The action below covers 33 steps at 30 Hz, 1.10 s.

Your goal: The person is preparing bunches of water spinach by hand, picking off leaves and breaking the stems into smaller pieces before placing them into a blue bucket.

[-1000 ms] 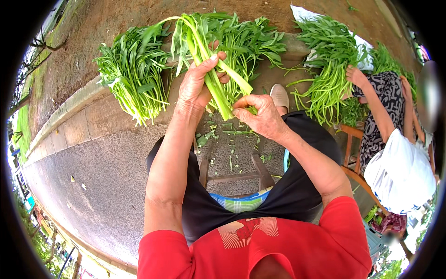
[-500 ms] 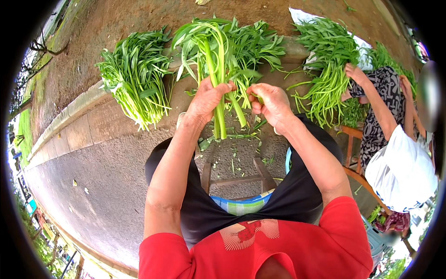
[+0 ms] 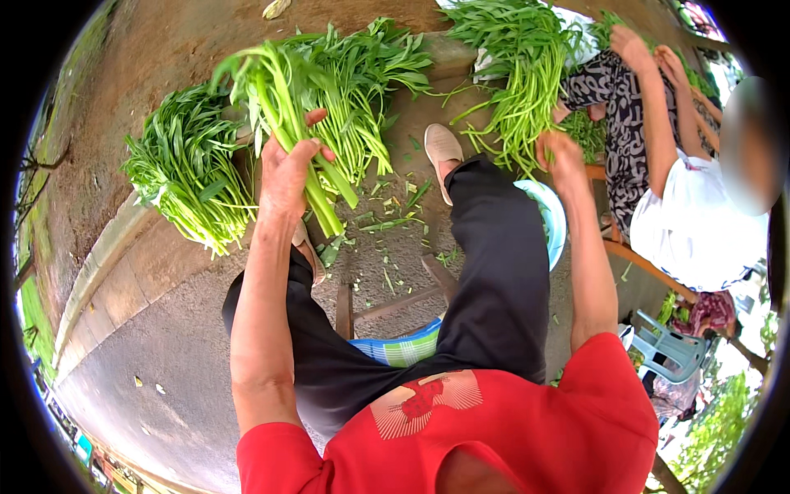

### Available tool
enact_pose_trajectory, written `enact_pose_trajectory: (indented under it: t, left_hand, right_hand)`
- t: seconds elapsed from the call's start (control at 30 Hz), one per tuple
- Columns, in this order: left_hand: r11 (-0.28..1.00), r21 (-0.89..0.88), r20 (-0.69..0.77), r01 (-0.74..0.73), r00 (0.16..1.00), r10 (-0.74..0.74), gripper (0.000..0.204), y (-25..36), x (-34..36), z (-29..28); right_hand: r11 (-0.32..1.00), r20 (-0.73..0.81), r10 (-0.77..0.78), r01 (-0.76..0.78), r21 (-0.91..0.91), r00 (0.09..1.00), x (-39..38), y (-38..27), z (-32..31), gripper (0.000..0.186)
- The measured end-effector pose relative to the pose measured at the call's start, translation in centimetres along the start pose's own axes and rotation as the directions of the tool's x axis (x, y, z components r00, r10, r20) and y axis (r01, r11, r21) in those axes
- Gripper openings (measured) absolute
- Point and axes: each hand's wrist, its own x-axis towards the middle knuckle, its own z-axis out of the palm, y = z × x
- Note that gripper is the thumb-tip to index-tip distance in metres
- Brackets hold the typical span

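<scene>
My left hand [image 3: 285, 171] grips a small bunch of leafy green stems [image 3: 323, 202], leaves upward and pale thick cut ends downward. Behind it lies a middle pile of the same greens [image 3: 362, 107], with another pile [image 3: 177, 152] to the left. My right hand [image 3: 564, 156] is out to the right with curled fingers, beside the stem ends of a third pile [image 3: 518, 74] and above a pale blue basin [image 3: 535, 198] partly hidden by my leg. Whatever is in those fingers is too small or hidden to make out.
A co-worker in a white top [image 3: 691, 230] sits at the right, hands raised near the greens. Behind that person is a grey plastic chair [image 3: 666, 350]. Green scraps [image 3: 387, 222] litter the pavement between my feet. A concrete curb [image 3: 99, 280] runs along the left.
My right hand has moved away from the bunch, out to the right. My left hand has shifted left with the bunch. The view has turned, bringing the blue basin into sight.
</scene>
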Motion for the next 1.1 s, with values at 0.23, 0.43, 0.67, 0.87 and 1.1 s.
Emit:
enact_pose_trajectory:
  t: [0.23,0.43,0.67,0.87,1.1]
  left_hand:
    - [0.836,0.549,-0.04,0.003,0.999,0.022,0.033,-4.8,-0.1,0.5]
    - [0.867,0.478,-0.052,0.138,0.99,-0.129,0.042,-7.1,-0.7,-1.5]
    - [0.394,0.915,0.025,-0.085,0.987,0.157,0.066,-6.0,-2.8,0.9]
    - [0.348,0.92,0.156,-0.183,0.982,0.103,0.069,-5.4,-5.0,1.5]
    - [0.293,0.907,0.258,-0.303,0.949,0.183,0.072,-6.1,-7.3,1.7]
  right_hand:
    - [0.899,-0.106,0.2,-0.225,-0.376,0.974,-2.3,22.6,-8.9,0.031]
    - [0.981,-0.004,0.183,-0.183,0.072,0.983,1.5,8.9,-2.1,0.02]
    - [0.977,0.615,0.137,-0.002,-0.215,0.777,-2.3,-7.5,13.1,0.039]
    - [0.824,0.765,0.241,-0.543,0.165,0.598,-6.2,-1.9,22.8,0.049]
    - [0.796,0.651,0.256,-0.538,0.277,0.714,-6.0,-0.2,26.3,0.022]
